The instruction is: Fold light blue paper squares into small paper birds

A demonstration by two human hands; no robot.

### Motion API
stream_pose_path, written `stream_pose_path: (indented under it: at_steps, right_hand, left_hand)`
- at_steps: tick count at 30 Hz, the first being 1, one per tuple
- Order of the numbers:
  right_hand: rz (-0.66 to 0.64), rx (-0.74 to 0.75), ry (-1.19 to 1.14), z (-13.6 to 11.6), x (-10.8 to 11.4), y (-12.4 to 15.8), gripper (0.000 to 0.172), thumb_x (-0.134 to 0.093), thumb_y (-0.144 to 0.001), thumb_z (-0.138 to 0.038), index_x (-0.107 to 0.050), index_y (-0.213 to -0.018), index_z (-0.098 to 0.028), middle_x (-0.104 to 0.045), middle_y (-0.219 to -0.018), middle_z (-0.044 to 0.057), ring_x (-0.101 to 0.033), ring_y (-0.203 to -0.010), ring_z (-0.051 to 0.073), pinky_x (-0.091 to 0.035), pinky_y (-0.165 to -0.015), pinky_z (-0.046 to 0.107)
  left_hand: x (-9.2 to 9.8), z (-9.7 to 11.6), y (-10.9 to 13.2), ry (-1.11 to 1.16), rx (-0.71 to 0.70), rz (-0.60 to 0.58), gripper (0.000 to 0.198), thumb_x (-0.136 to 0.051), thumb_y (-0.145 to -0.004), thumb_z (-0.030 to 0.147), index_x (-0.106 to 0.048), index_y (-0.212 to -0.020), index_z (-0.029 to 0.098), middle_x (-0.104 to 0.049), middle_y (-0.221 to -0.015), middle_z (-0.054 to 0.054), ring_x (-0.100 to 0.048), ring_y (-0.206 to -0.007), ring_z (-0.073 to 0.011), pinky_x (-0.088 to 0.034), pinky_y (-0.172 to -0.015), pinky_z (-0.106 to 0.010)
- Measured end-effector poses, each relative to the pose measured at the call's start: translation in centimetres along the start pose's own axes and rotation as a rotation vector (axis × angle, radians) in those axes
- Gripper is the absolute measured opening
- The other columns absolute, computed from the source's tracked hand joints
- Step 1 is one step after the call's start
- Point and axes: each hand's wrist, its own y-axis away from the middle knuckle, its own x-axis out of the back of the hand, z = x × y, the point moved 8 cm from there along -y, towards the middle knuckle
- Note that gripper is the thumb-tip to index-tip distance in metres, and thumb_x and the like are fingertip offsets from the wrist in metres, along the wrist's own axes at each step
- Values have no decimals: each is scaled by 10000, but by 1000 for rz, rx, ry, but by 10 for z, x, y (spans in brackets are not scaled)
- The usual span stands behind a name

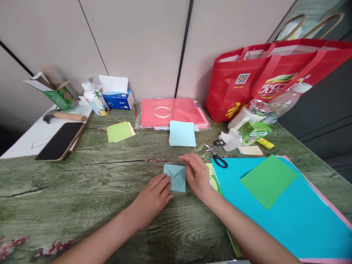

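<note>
A small square of light-blue folded paper [178, 179] lies on the table, with crossing diagonal creases or flaps on its face. My left hand [155, 196] rests at its left edge, fingers bent together and holding it down. At the right edge is my right hand [198, 178], its thumb beside the paper and its index finger reaching out past the upper corner, a gap between them. Beyond the hands sits a stack of pale-blue paper squares [182, 134]. Scissors [216, 152] with black handles lie partly open to the right of it.
Large blue sheets [275, 234] with a green square [269, 181] lie right. Green-yellow squares [120, 132], a pink packet [170, 110] and a tissue box [118, 99] are farther back. A phone [60, 141] and hammer [66, 116] lie left; a red bag [231, 84] stands back right.
</note>
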Motion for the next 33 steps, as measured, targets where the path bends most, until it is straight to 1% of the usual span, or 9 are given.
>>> stream_pose_path:
  at_steps: [2, 4, 8, 11, 13, 17, 22, 24, 33]
  right_hand:
    - [62, 8, -31, -3, 7, -2, 302, -399, -866, -52, -606, -1016, -213, -625, -915, 67, -598, -875, 185, -503, -752, 338]
    - [53, 17, -68, -7, 6, -3, 237, -439, -878, -81, -603, -996, -206, -620, -895, 64, -601, -837, 174, -501, -716, 313]
    - [-176, 9, -122, -8, -18, 2, 113, -514, -876, -144, -617, -885, -191, -599, -804, 42, -583, -719, 139, -484, -621, 253]
    - [-364, 55, -106, -7, -37, 11, 135, -524, -878, -173, -656, -880, -201, -602, -835, 46, -591, -737, 138, -485, -632, 250]
    - [-417, 88, -86, -6, -42, 16, 157, -527, -880, -191, -678, -918, -206, -611, -864, 56, -599, -756, 146, -488, -643, 257]
    - [-426, 57, -68, -3, -45, 15, 165, -541, -868, -189, -693, -926, -211, -621, -856, 55, -602, -741, 146, -480, -628, 252]
    - [-386, -162, 11, 8, -50, 7, 33, -636, -791, -178, -653, -817, -190, -608, -723, 4, -551, -586, 116, -438, -570, 237]
    - [-364, -222, 48, 12, -50, 5, 57, -669, -755, -186, -633, -799, -188, -597, -702, -7, -534, -567, 116, -428, -567, 239]
    - [-264, -313, 133, 27, -42, -2, 80, -561, -772, -134, -618, -746, -183, -604, -681, 3, -547, -598, 133, -411, -596, 246]
  left_hand:
    - [5, -5, -1, 40, 13, 46, 283, -406, -939, 218, -655, -927, 85, -691, -1002, -119, -631, -1021, -247, -541, -913, -400]
    - [10, -10, -1, 95, 17, 89, 261, -424, -932, 199, -654, -861, 98, -699, -954, -101, -638, -1007, -224, -530, -936, -381]
    - [11, -12, -2, 188, -35, 91, 207, -457, -916, 167, -646, -856, 106, -702, -940, -80, -640, -998, -191, -525, -943, -320]
    - [13, -12, -3, 201, -43, 116, 187, -466, -908, 159, -645, -875, 113, -705, -922, -78, -648, -970, -190, -541, -907, -320]
    - [15, -12, -4, 204, -30, 146, 179, -466, -904, 146, -641, -875, 121, -709, -890, -75, -657, -939, -183, -555, -870, -319]
    - [20, -12, -4, 188, -8, 207, 141, -498, -880, 130, -637, -860, 140, -717, -843, -64, -664, -898, -189, -567, -783, -337]
    - [18, -8, -5, 146, -1, 171, 137, -518, -873, 137, -633, -800, 150, -723, -868, -61, -670, -864, -194, -540, -730, -338]
    - [17, -7, -6, 136, 1, 151, 158, -501, -886, 144, -633, -797, 150, -723, -869, -57, -673, -846, -187, -529, -732, -340]
    - [17, -6, -8, 147, 2, 140, 154, -498, -887, 143, -625, -800, 140, -707, -853, -52, -653, -837, -184, -509, -709, -337]
